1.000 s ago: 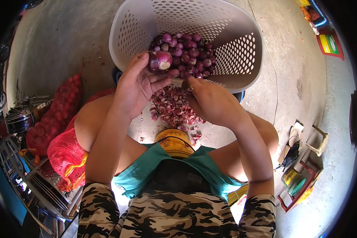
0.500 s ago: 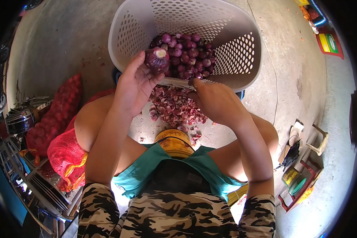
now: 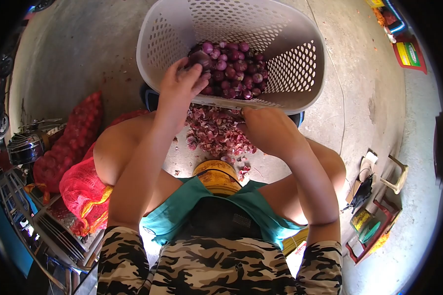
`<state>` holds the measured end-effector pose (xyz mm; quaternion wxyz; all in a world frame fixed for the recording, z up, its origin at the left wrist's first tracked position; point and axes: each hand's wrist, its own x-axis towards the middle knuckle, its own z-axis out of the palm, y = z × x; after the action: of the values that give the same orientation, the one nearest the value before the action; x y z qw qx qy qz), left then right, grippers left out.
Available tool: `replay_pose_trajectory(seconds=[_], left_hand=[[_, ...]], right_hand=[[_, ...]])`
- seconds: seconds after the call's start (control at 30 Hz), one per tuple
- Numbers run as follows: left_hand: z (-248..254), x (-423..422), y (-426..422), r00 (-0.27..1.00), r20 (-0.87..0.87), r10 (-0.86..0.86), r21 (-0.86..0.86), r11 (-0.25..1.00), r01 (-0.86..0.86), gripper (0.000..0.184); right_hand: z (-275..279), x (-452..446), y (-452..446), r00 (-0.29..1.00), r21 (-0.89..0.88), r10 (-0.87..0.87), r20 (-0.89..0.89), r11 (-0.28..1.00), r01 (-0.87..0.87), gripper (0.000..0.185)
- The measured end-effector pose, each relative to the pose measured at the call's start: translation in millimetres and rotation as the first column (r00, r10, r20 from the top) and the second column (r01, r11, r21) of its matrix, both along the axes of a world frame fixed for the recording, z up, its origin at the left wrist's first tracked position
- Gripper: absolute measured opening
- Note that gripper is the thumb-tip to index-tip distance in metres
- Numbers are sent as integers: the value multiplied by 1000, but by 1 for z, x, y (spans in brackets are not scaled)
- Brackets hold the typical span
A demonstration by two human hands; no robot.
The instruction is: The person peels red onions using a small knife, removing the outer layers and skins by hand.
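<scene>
The left hand (image 3: pixel 180 86) is partly open, fingers curved at a large onion (image 3: pixel 200 59); the onion is blurred, and whether it is gripped cannot be told. It sits inside the basket (image 3: pixel 158 59), whose far rim is cut off. Peelings (image 3: pixel 219 132) lie on the floor, partly hidden below the near rim. Small onions (image 3: pixel 237 68) overlap inside. The right hand (image 3: pixel 268 127) is curled; its contents cannot be made out.

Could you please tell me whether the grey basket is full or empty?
Neither: the basket is partly filled. Red onions lie low inside it, with bare perforated wall showing above them.
</scene>
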<state>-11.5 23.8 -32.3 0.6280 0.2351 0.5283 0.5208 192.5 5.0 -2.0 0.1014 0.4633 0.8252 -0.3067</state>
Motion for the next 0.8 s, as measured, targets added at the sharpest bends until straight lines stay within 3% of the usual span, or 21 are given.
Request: replay_pose_trajectory(seconds=[0.07,0.27,0.47,0.57,0.63,0.7,0.77,0.8], left_hand=[[12,9,-5,994,-107,1,8,1000,0,37],[14,-1,-11,912,-366,-185,169,951,260,40],[36,-27,-28,916,-359,-179,264,922,284,30],[81,-46,-48,834,-518,-189,296,875,382,29],[117,-61,-79,704,-684,-190,221,866,448,28],[142,-86,-122,694,-655,-300,75,888,455,25],[161,-116,-167,705,-494,-508,-276,861,427,22],[165,-122,-186,652,-507,-563,-400,824,401,21]], right_hand=[[4,-1,-1,1000,-18,25,6,1000,-24,19],[8,-3,-2,998,-58,54,11,997,-53,17],[21,-12,-4,994,-39,-43,-97,998,39,29],[19,-13,-7,988,33,-58,-146,997,63,30],[12,-12,-10,987,74,-30,-160,996,42,28],[5,-5,-10,985,114,13,-174,993,7,26],[-1,-1,-9,990,76,43,-135,997,-33,21],[-2,1,-9,992,57,57,-114,997,-51,19]])
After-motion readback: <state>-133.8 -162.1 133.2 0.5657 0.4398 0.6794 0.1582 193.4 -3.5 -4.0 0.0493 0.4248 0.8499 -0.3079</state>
